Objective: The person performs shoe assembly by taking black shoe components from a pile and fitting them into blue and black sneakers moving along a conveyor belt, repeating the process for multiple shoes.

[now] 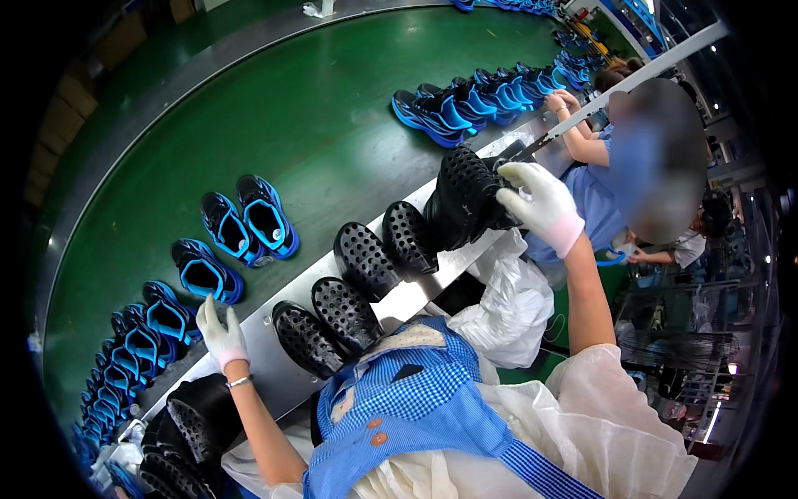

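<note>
My left hand (220,334), in a white glove, reaches over the edge of the green surface. Its fingers are stretched out, and their tips are beside a black-and-blue sneaker (202,273); I cannot tell if they touch it. My right hand (542,204), also gloved in white, is at the right end of a bulky black perforated shoe form (462,198). Thumb and fingers are curved with a gap between them, and no firm grip shows. Several more black perforated forms, such as this one (366,259) and this nearer one (309,339), lie along the metal ledge in front of me.
A pair of black-and-blue sneakers (249,219) stands on the green surface (332,125). Sneaker rows run far right (474,98) and lower left (125,359). Black forms (193,424) are at lower left. A white plastic bag (507,308) hangs below the ledge. A co-worker's arm (588,150) is at right.
</note>
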Demonstrator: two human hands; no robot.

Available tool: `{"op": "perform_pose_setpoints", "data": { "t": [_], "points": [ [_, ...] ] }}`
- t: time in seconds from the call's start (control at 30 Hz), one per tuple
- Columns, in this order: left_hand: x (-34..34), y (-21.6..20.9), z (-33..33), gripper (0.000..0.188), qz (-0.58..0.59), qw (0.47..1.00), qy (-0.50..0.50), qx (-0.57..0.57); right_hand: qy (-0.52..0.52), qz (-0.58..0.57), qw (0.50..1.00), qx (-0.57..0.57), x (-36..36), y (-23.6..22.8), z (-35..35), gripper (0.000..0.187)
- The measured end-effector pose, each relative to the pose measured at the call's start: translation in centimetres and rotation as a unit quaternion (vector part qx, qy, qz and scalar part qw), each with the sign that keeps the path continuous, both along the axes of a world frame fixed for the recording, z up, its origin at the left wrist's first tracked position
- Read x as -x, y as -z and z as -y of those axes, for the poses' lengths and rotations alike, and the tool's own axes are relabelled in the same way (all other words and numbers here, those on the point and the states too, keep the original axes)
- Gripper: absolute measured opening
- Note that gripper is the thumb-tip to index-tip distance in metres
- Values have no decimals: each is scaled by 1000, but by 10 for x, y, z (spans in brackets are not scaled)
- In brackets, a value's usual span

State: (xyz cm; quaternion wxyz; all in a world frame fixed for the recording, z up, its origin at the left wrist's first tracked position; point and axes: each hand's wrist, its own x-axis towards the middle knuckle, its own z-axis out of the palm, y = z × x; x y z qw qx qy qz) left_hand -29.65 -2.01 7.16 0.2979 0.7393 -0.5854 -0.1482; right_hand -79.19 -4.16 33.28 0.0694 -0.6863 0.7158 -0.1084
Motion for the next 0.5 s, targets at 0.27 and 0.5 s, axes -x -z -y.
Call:
{"op": "perform_pose_setpoints", "data": {
  "t": [0.27, 0.5],
  "points": [
    [32, -21, -22, 38, -28, 1000, 7, 12, -97, -21, 995, -5, 28, 22, 9, 42],
    [41, -33, -37, 31, -69, 997, -19, -18, -131, 24, 991, -13, 36, 30, 19, 33]
  ]
}}
